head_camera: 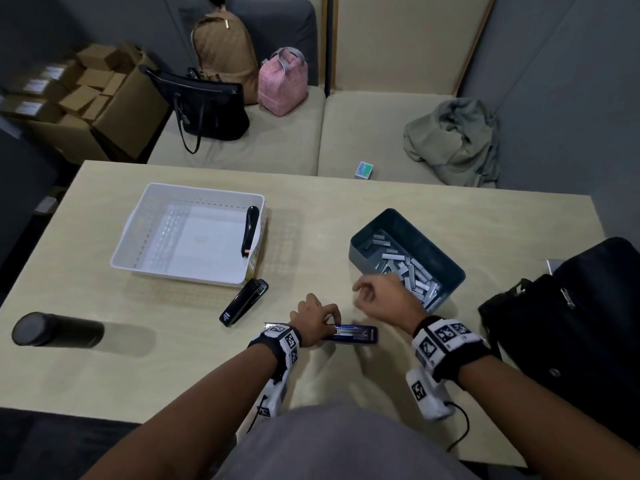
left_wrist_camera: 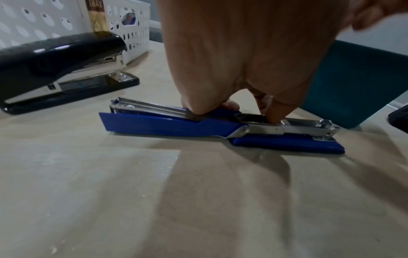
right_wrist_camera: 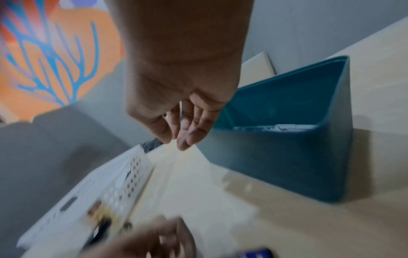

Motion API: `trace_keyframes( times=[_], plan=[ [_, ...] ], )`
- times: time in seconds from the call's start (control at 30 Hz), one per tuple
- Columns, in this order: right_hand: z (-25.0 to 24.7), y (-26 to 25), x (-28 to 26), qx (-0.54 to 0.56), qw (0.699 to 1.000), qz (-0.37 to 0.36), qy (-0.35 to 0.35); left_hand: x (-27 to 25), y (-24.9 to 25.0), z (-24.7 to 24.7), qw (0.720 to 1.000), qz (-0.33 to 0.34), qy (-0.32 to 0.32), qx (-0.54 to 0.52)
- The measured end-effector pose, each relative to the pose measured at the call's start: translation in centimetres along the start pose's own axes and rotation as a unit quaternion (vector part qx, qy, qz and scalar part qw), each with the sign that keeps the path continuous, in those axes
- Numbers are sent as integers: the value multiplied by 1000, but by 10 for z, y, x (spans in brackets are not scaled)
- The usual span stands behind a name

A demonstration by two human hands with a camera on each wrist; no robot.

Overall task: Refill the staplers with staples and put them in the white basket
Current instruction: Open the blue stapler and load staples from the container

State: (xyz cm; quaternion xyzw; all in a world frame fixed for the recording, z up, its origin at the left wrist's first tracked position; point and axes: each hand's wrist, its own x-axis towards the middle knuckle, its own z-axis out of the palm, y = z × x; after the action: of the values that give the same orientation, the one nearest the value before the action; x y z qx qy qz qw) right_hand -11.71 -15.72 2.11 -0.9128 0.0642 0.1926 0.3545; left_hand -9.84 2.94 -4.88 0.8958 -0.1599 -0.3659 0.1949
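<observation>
A blue stapler (head_camera: 360, 333) (left_wrist_camera: 176, 124) lies opened flat on the table near the front edge, its metal staple channel showing. My left hand (head_camera: 318, 317) (left_wrist_camera: 236, 113) pinches it at the hinge with thumb and fingers. My right hand (head_camera: 377, 296) (right_wrist_camera: 178, 137) hovers just above the table beside the teal bin (head_camera: 440, 251) (right_wrist_camera: 287, 165) of staple strips (head_camera: 408, 268), fingers loosely curled and holding nothing. A closed black stapler (head_camera: 244, 302) (left_wrist_camera: 59, 69) rests in front of the white basket (head_camera: 138, 230) (left_wrist_camera: 26, 21). Another black stapler (head_camera: 250, 233) leans inside the basket's right wall.
A black bottle (head_camera: 57, 330) lies on its side at the table's left. A black bag (head_camera: 571, 323) sits on the right edge. Behind the table, a bench carries bags, a grey garment and a small box (head_camera: 364, 170).
</observation>
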Motion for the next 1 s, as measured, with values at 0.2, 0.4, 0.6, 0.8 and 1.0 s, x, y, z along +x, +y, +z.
trace_keyframes(
  times=[0.2,0.4,0.6,0.8,1.0],
  plan=[
    [-63,20,43,46,980,83,175,-1,-1,1,1000,7,7,1],
    [-71,61,65,-232,958,164,-25,0,-1,0,1000,6,4,1],
    [-53,44,80,-445,892,74,-35,1,1,-4,1000,3,-8,8],
    [-47,40,89,-476,878,44,-27,1,0,-4,1000,6,-10,12],
    [-44,47,91,-452,891,38,-35,0,-2,-4,1000,7,-8,11]
  ],
)
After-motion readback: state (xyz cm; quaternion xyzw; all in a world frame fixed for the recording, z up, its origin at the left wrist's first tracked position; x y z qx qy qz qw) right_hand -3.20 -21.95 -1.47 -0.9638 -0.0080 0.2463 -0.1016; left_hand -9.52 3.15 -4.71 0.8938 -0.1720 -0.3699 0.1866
